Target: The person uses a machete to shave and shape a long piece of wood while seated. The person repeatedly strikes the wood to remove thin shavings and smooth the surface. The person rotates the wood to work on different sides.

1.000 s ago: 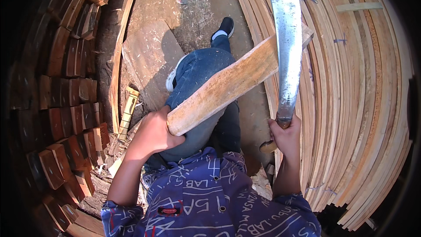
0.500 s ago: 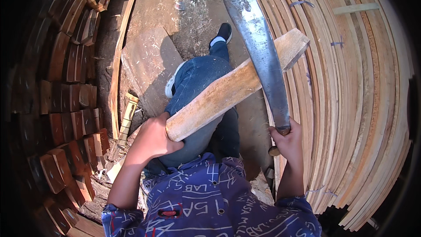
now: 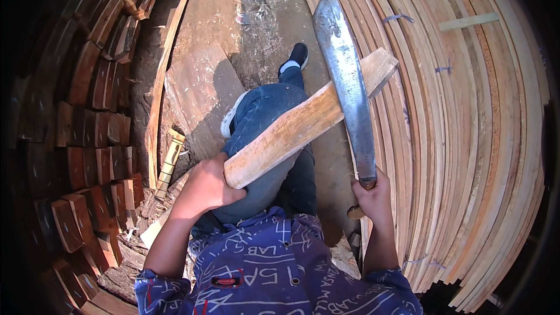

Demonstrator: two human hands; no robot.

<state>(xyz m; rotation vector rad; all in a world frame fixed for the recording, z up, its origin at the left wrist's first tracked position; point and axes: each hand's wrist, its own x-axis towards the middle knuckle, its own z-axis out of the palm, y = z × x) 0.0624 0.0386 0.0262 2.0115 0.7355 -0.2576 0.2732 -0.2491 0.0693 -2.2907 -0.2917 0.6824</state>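
Note:
A pale, rough-sided piece of wood (image 3: 286, 134) slants from lower left to upper right above my thigh. My left hand (image 3: 210, 185) is closed round its near end. In my right hand (image 3: 373, 193) is a machete (image 3: 349, 76), gripped by its dark handle, part of which shows below my fist. Its broad, worn metal blade points away from me and crosses in front of the wood near the far end. Whether the blade touches the wood, I cannot tell.
Long bundled boards (image 3: 443, 140) lie along my right side. Stacked short wood blocks (image 3: 81, 169) rise on the left. A long thin strip (image 3: 166, 70), a flat board (image 3: 201, 81) and a short yellowish piece with dark bands (image 3: 170, 163) lie on the ground. Wood shavings (image 3: 259, 0) litter the ground ahead.
The machete has come slightly lower in view, its blade now turned more edge-on and its tip nearer. The wood's far end has dipped a little. Both hands keep their hold.

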